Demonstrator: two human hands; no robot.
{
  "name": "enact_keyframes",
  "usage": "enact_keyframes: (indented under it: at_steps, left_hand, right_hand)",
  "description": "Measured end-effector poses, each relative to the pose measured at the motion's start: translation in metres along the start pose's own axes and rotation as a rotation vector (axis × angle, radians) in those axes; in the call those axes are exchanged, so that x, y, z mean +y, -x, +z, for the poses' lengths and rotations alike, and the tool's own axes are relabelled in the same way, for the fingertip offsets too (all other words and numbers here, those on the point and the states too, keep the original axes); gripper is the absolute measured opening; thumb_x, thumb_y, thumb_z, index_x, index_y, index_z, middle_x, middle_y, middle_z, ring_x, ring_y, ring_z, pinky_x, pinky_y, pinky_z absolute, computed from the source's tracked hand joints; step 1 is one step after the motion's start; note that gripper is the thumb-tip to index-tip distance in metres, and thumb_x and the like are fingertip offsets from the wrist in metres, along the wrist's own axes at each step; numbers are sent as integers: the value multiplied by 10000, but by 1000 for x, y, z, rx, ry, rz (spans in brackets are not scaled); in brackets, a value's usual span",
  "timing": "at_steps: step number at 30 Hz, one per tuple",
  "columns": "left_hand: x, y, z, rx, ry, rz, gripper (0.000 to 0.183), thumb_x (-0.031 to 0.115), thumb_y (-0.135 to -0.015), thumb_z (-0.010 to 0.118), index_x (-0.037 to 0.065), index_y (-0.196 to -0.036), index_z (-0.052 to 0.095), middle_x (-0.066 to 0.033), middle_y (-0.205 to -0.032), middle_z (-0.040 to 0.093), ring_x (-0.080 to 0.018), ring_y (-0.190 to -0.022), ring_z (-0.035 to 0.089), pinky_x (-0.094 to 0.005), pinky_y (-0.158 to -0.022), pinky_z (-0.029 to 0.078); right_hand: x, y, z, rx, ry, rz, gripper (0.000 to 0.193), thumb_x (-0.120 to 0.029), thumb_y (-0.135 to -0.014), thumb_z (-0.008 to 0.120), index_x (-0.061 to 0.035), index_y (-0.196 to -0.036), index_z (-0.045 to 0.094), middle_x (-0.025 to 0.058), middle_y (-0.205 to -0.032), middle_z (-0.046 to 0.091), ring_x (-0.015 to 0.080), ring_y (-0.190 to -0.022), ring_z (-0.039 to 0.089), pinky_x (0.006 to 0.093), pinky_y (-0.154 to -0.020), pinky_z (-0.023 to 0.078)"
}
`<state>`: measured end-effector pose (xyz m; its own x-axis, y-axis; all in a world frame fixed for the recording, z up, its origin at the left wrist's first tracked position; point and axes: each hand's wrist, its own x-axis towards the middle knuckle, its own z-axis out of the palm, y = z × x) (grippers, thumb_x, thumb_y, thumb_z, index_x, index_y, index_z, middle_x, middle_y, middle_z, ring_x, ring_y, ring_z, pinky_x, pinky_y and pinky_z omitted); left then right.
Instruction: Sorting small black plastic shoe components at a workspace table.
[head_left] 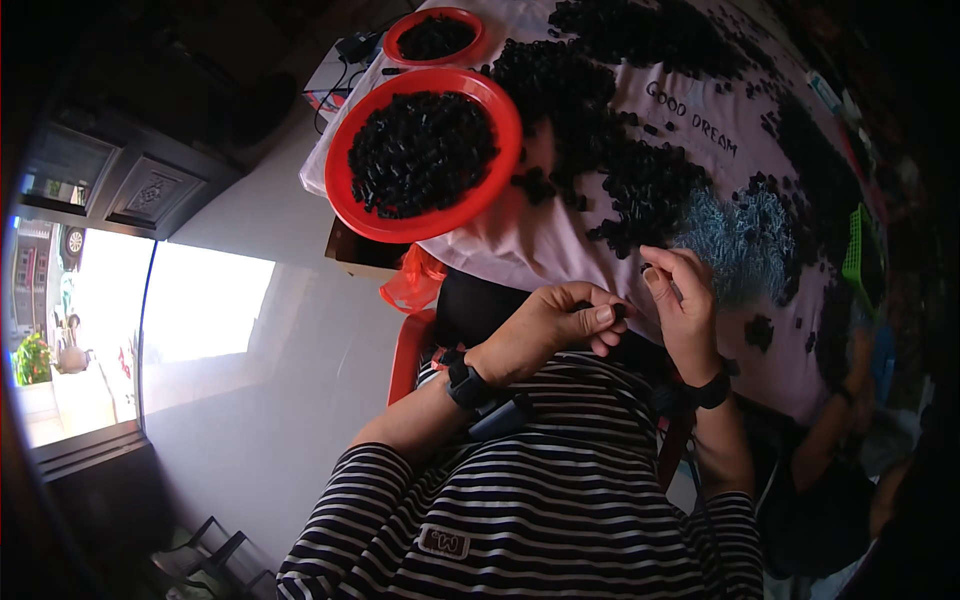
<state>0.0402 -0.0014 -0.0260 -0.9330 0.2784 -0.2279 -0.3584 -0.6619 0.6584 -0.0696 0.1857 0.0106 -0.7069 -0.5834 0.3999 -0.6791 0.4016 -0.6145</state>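
Setting: looks like a home or small shopfront room used for piecework assembly, not a factory floor. Evidence: work table covered with a pale printed cloth (640,130), not a bench surface. Loose heaps of small black parts (590,110) spread directly on the cloth, plus a pile of small metal springs (745,235). Two red plastic basins (505,135) serve as part bins. Dark wooden cabinet (140,185) against the wall. Open doorway (75,330) at left gives onto a sunlit street with a potted plant (32,357). Plain tiled floor (270,400).
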Motion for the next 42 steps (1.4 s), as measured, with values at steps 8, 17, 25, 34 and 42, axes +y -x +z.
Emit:
enact_keyframes:
  at_steps: [8,17,25,34,42]
  left_hand:
    - [-4,-1,1,25,-38,61,282,246,-1019,667,18,-1184,685,-26,-988,689,-96,-873,635,-258,-805,530]
    - [1,2,7,86,-153,77,278,304,-986,720,42,-1072,692,24,-887,650,-59,-788,572,-212,-730,464]
    - [-2,1,8,70,-87,69,289,305,-975,732,28,-1050,699,13,-914,660,-70,-813,578,-232,-767,486]
    - [-4,1,7,82,-92,73,278,300,-974,735,30,-1035,712,3,-919,677,-72,-819,589,-235,-763,490]
    - [-5,2,8,91,-14,20,234,261,-987,719,40,-1064,722,13,-933,686,-69,-822,601,-232,-756,488]
  right_hand:
    - [-35,8,-14,-56,31,-63,147,-89,-935,712,-76,-1079,739,34,-934,661,213,-905,554,348,-887,406]
    - [-37,12,-6,-30,64,-102,146,-119,-939,712,-92,-1079,743,13,-924,660,189,-885,550,353,-907,373]
    - [-39,15,-1,7,-10,-87,133,-103,-934,711,-83,-1057,757,18,-904,663,191,-866,579,344,-891,397]
    - [-37,19,1,-11,-221,101,127,-79,-944,703,-48,-1055,759,25,-911,665,183,-876,577,315,-841,441]
    - [-35,19,-2,-42,-17,-103,230,-93,-880,749,-57,-1107,742,33,-945,658,203,-926,587,365,-921,411]
